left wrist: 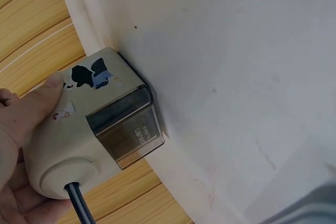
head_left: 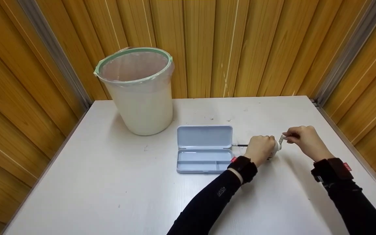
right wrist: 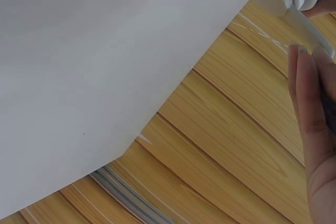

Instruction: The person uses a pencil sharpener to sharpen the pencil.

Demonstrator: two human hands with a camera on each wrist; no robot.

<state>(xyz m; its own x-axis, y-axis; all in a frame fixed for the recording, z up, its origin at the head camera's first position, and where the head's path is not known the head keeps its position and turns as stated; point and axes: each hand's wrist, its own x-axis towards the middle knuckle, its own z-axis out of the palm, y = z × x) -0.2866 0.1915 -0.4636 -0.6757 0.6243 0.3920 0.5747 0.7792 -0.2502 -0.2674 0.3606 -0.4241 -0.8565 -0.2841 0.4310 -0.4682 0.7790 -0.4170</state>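
Evidently, a cream sharpener is gripped by the left hand, to the right of the open blue pencil case on the white table; its body is clasped between thumb and fingers, and its long axis is laid roughly sideways, one end turned toward the case. Into that end a dark pencil is fitted; it is kept nearly level, its free end pointed at the case's right edge, though whether the two are touching cannot be told; its other end is hidden. Farther right of the case, the crank is shown nearly upright in the head view; its tip is pinched by the right hand, between thumb and fingers; behind and left of the case, a lined bin is set.
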